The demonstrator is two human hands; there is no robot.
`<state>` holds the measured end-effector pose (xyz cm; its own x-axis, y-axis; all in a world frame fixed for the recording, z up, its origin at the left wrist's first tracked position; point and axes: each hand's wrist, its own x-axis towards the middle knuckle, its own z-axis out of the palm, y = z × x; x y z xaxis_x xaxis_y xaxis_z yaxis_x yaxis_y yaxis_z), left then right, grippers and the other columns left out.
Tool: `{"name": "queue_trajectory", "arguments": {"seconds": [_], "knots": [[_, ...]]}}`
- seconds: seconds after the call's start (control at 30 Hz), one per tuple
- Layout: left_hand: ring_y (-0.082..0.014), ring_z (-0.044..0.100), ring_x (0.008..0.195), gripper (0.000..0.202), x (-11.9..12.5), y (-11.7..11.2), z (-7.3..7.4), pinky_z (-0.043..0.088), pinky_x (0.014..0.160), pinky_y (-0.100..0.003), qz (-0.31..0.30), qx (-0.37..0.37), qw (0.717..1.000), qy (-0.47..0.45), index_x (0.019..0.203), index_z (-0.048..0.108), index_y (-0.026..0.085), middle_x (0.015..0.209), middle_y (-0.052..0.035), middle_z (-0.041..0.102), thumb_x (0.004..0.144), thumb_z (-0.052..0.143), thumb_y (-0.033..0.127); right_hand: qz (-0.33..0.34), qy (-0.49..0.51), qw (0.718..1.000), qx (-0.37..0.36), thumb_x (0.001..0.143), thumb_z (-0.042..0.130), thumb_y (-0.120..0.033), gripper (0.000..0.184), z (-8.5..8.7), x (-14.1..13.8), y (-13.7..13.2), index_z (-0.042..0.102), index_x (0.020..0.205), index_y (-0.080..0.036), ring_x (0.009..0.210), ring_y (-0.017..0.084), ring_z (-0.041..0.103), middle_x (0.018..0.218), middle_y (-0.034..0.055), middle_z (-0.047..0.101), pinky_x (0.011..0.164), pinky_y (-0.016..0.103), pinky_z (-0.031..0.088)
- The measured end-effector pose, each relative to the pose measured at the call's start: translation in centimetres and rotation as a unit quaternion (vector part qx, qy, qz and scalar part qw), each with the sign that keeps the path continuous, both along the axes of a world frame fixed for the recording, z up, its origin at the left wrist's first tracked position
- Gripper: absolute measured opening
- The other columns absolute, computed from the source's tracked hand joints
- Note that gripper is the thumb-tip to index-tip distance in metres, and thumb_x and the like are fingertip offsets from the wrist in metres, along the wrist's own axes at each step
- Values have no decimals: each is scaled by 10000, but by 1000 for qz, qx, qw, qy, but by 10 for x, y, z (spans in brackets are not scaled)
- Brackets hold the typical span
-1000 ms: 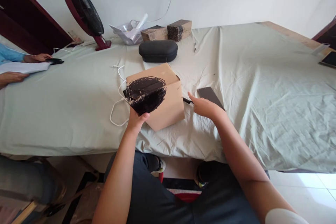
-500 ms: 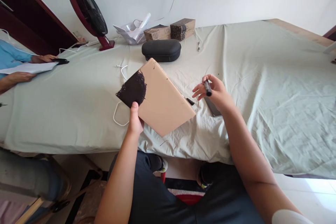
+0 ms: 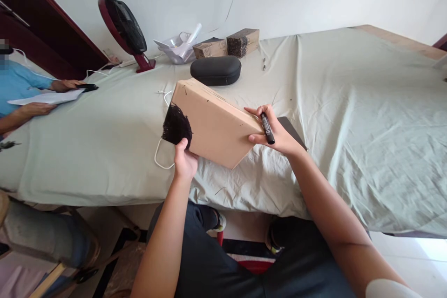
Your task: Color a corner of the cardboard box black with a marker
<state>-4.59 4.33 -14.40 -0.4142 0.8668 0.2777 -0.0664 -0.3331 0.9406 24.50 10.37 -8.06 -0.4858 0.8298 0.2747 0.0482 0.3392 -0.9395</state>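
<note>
A tan cardboard box (image 3: 213,121) is held up tilted above the table, one corner covered in scribbled black ink. My left hand (image 3: 185,160) grips its lower left edge, thumb on top beside the black patch and fingers hidden underneath. At the box's right end is my right hand (image 3: 274,130), thumb and fingers closed around that corner. A black marker (image 3: 267,129) is tucked in the same right hand, lying across the fingers. Partly behind this hand, a dark flat phone-like object (image 3: 292,131) lies on the cloth.
A black zip case (image 3: 215,71) lies beyond the box. Two small cardboard boxes (image 3: 243,42), a clear plastic basket (image 3: 178,51) and a fan (image 3: 124,28) stand farther back. A white cable (image 3: 158,156) runs behind the box. At left, another person's hands (image 3: 42,108) hold paper.
My right hand has moved left from free air onto the box's right end, still carrying the marker. The box has turned and tipped, showing more of its far side.
</note>
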Motion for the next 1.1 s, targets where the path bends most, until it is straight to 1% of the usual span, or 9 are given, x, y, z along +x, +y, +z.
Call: {"name": "queue_trajectory", "arguments": {"seconds": [0.07, 0.1, 0.23, 0.33, 0.57, 0.7, 0.8, 0.93, 1.1], "knots": [[-317, 584, 1458, 903, -9, 2, 3, 523, 1193, -472, 34, 47, 997, 41, 1598, 453, 333, 1597, -103, 570, 797, 816, 537, -24, 5, 997, 73, 726, 879, -723, 784, -2, 1, 1, 351, 1116, -293, 1608, 369, 375, 1646, 228, 449, 1270, 569, 345], [-313, 577, 1463, 898, -15, 3, 3, 507, 1209, -470, 49, 57, 995, 73, 1559, 489, 321, 1581, -107, 576, 761, 868, 483, -33, 5, 993, 113, 716, 889, -722, 796, -2, 1, 1, 361, 1131, -294, 1624, 370, 347, 1671, 234, 419, 1290, 582, 306], [-296, 737, 1139, 599, -40, 9, -5, 593, 1074, -478, 76, 11, 983, 166, 1145, 682, 179, 1128, -117, 743, 681, 931, 464, -59, -16, 979, 196, 672, 933, -703, 834, -6, 2, 3, 405, 1179, -301, 1673, 394, 218, 1777, 212, 239, 1306, 630, 250], [-253, 760, 985, 599, -47, 10, -13, 632, 985, -462, 96, -3, 979, 182, 1124, 675, 185, 1031, -82, 749, 644, 943, 423, -81, -36, 981, 173, 655, 940, -715, 831, -9, 1, 3, 420, 1164, -315, 1687, 407, 156, 1812, 159, 152, 1285, 658, 287], [-316, 714, 1222, 765, -43, 7, -20, 542, 1142, -525, 68, -1, 970, 235, 1250, 636, 184, 1218, -147, 716, 628, 981, 467, -54, 22, 990, 129, 715, 864, -772, 870, -7, -1, -2, 384, 1296, -336, 1703, 357, 105, 1786, 165, 226, 1227, 634, 387], [-341, 640, 1368, 1099, -44, 5, -27, 528, 1164, -501, -39, 8, 983, 180, 1374, 505, 270, 1419, -170, 621, 490, 993, 704, -86, -22, 991, 97, 830, 816, -693, 750, -2, 1, -6, 381, 1321, -328, 1702, 357, 111, 1778, 177, 244, 1195, 612, 420], [-340, 525, 1515, 1120, -43, 4, -30, 483, 1219, -504, -93, -1, 989, 117, 1492, 387, 331, 1630, -183, 466, 622, 813, 893, -89, -30, 990, 101, 883, 778, -646, 643, -5, 2, -5, 395, 1291, -329, 1701, 346, 129, 1756, 167, 300, 1205, 598, 414], [-324, 460, 1575, 1134, -41, 4, -30, 372, 1307, -538, -68, -69, 990, 98, 1624, 244, 335, 1694, -183, 415, 750, 821, 771, -82, -34, 989, 115, 892, 767, -602, 586, -11, 3, -3, 408, 1266, -330, 1697, 333, 162, 1724, 158, 368, 1237, 615, 370], [-319, 503, 1541, 1051, -38, 4, -26, 374, 1307, -547, -61, -63, 988, 126, 1643, 284, 334, 1643, -160, 493, 808, 832, 661, -75, -27, 988, 135, 909, 746, -588, 575, -12, 2, -3, 401, 1292, -332, 1691, 302, 198, 1741, 157, 355, 1260, 595, 341]]}}
